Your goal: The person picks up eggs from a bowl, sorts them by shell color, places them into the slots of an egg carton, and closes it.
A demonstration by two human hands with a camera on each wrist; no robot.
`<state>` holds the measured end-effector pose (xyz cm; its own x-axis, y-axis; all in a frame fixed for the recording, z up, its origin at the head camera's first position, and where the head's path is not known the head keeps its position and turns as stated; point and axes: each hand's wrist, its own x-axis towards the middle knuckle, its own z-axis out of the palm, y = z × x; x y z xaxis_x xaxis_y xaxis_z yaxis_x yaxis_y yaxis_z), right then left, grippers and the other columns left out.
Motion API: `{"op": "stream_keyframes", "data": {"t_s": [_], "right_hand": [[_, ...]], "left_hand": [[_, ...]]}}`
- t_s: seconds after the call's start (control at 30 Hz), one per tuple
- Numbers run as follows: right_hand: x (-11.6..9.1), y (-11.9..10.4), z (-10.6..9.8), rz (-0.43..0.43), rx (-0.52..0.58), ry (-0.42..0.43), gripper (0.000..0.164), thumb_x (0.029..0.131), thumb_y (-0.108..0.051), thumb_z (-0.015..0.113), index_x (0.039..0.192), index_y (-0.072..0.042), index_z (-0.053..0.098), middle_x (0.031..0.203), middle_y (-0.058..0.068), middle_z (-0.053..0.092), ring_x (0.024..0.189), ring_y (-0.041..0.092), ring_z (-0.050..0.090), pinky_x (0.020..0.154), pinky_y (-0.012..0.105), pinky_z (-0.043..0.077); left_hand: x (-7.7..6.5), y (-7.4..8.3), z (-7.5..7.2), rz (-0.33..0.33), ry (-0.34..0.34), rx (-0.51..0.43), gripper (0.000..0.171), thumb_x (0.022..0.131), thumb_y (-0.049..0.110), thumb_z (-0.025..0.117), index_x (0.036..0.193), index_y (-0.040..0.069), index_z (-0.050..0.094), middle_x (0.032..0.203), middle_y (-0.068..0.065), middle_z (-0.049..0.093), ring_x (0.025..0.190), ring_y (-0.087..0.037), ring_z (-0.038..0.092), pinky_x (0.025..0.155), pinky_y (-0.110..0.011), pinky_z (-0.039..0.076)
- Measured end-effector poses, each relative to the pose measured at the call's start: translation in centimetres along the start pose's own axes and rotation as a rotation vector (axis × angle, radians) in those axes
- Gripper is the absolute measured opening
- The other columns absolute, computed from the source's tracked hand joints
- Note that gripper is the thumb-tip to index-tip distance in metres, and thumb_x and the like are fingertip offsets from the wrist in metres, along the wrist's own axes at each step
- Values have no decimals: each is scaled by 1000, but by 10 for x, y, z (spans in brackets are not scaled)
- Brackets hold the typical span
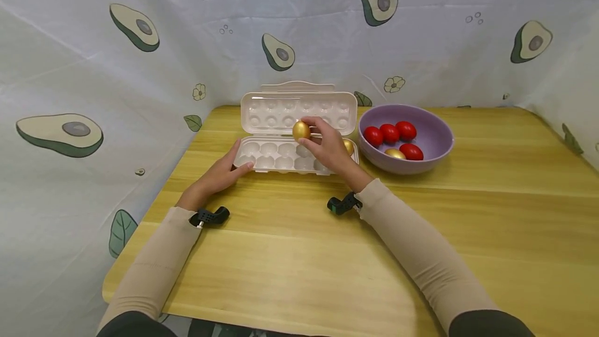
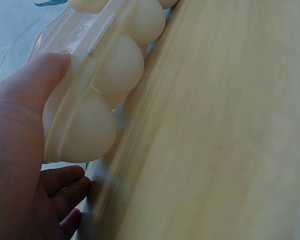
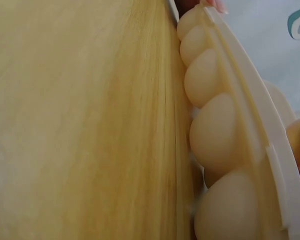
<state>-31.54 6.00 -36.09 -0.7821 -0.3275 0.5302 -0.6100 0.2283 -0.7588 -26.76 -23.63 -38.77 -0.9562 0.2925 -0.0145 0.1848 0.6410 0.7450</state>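
Note:
A pale egg carton (image 1: 269, 163) lies on the table with its lid (image 1: 297, 99) raised at the back. My left hand (image 1: 220, 173) holds the carton's left end; in the left wrist view the thumb (image 2: 52, 70) rests on the rim and the other fingers are bent below. Above the carton's middle, my right hand (image 1: 327, 144) pinches a gold egg (image 1: 301, 130) between thumb and fingers. That egg (image 3: 297, 142) shows only partly past the carton's rim in the right wrist view. Another gold egg (image 1: 348, 146) sits in the carton's right end, partly hidden by the right hand.
Just right of the carton stands a purple bowl (image 1: 437, 142) with several red eggs (image 1: 406, 130) and one gold egg (image 1: 395, 154) inside. The wooden table (image 1: 262, 269) reaches back to a white curtain (image 1: 318, 9) printed with avocados.

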Motion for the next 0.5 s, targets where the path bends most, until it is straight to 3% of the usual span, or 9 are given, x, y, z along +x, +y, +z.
{"op": "stream_keyframes", "data": {"t_s": [0.27,0.5], "right_hand": [[1,-1,-3,39,-69,18,46,80,-13,69,122,-14,51,117,-1,53,105,16,54,82,25,48],[0,1,-4,48,-66,22,46,80,-15,69,121,-16,50,117,-3,53,105,14,54,82,23,48]], "left_hand": [[-1,-1,0,-6,8,-2,80,82,63,46,138,43,-8,147,17,0,134,-6,5,109,-37,10],[0,-1,0,-3,2,2,79,82,63,46,137,45,-9,146,20,-2,133,-3,3,109,-35,9]]}}
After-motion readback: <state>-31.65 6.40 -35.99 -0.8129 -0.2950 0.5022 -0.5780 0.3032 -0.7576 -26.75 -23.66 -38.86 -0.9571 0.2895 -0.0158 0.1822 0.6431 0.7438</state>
